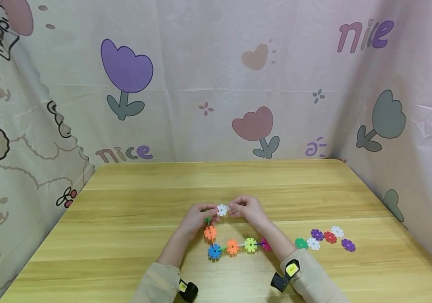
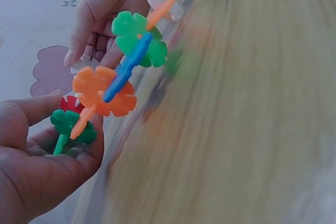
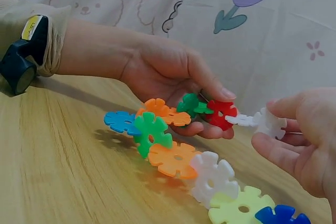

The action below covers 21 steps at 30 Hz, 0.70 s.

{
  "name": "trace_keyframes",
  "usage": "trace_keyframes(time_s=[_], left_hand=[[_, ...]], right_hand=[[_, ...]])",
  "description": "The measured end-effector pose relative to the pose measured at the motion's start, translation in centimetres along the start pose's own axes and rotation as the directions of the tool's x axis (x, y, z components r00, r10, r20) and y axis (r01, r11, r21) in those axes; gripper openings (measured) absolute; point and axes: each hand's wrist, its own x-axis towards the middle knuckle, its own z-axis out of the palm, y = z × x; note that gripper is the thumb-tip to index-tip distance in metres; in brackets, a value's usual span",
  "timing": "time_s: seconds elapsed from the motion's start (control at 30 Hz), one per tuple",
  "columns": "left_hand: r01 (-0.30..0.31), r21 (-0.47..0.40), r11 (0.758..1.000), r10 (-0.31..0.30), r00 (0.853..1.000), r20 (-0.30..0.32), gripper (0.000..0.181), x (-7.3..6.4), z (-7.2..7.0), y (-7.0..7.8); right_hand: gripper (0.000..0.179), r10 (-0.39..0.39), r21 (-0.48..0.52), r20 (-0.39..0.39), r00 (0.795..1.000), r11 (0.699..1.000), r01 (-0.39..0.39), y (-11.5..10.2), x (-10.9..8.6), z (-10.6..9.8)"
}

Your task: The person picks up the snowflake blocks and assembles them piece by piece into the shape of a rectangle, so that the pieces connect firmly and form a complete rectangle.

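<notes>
A chain of slotted plastic snowflake discs bends around on the table, with an orange disc (image 1: 210,232), a blue disc (image 1: 214,251) and a yellow-green disc (image 1: 250,245) among them. My left hand (image 1: 197,219) holds one end, its thumb on a red disc (image 3: 221,115) beside a green disc (image 3: 190,104). Joined to the red one is a white disc (image 3: 241,120), seen nearly edge-on in the right wrist view. Thumb and fingers of my right hand (image 1: 249,210) pinch another white disc (image 3: 271,124) right at that one's outer edge. Part of the chain passes behind my right forearm.
Loose discs lie on the table right of my right forearm: a green disc (image 1: 301,243), a red disc (image 1: 330,237), a purple disc (image 1: 348,245) and several others. Patterned cloth (image 1: 193,63) hangs behind and beside the wooden table (image 1: 144,189). Each wrist wears a small black camera (image 1: 279,282).
</notes>
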Motion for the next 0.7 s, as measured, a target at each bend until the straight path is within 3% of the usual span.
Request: trace_keyframes(time_s=[0.2, 0.43, 0.57, 0.7], left_hand=[[-0.007, -0.039, 0.999, 0.007, 1.0, -0.004, 0.028, 0.0, -0.1, 0.2], [-0.02, -0.039, 0.999, 0.021, 1.0, 0.013, 0.027, -0.3, -0.1, 0.4], [-0.014, -0.042, 0.999, 0.015, 1.0, 0.017, 0.028, -0.4, -0.1, 0.5], [-0.014, -0.041, 0.999, 0.016, 0.999, 0.029, 0.028, -0.4, -0.2, 0.5]], right_hand=[[0.023, 0.007, 0.031, 0.014, 1.0, 0.999, -0.008, 0.1, 0.0, -0.4], [0.024, 0.078, 0.175, 0.091, 0.993, 0.98, -0.093, 0.3, 0.1, -1.0], [0.028, 0.102, 0.153, 0.11, 0.989, 0.981, -0.118, 0.4, 0.1, -1.1], [0.029, 0.083, 0.128, 0.099, 0.992, 0.987, -0.095, 0.3, 0.0, -0.9]])
